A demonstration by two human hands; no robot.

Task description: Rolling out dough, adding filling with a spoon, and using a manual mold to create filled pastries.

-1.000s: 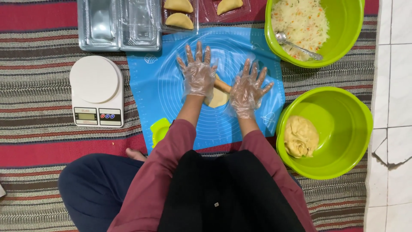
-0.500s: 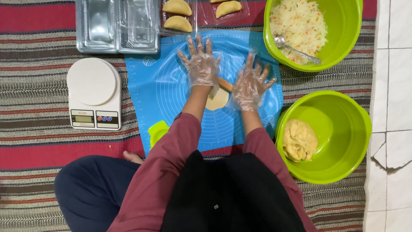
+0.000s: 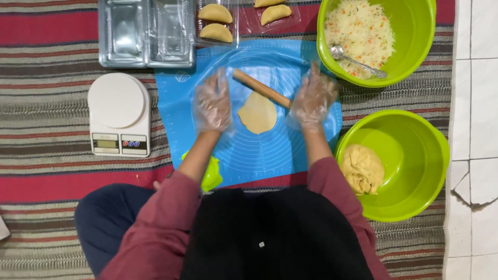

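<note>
A flattened piece of tan dough (image 3: 258, 112) lies on the blue silicone mat (image 3: 259, 155). A wooden rolling pin (image 3: 261, 88) rests slanted at the dough's far edge. My left hand (image 3: 212, 104), in a clear plastic glove, lies flat on the mat just left of the dough, fingers apart, near the pin's left end. My right hand (image 3: 313, 98), also gloved, sits flat at the pin's right end. Neither hand closes around anything.
A green bowl of rice filling with a spoon (image 3: 383, 36) stands far right; a second green bowl (image 3: 410, 155) with a lump of dough (image 3: 362, 168) sits near right. A white kitchen scale (image 3: 119, 115) is on the left. Clear trays (image 3: 148, 33) and folded pastries (image 3: 215, 23) lie beyond the mat.
Both hands have spread apart from the middle of the mat to the two ends of the rolling pin. The dough and pin, covered before, now show between them.
</note>
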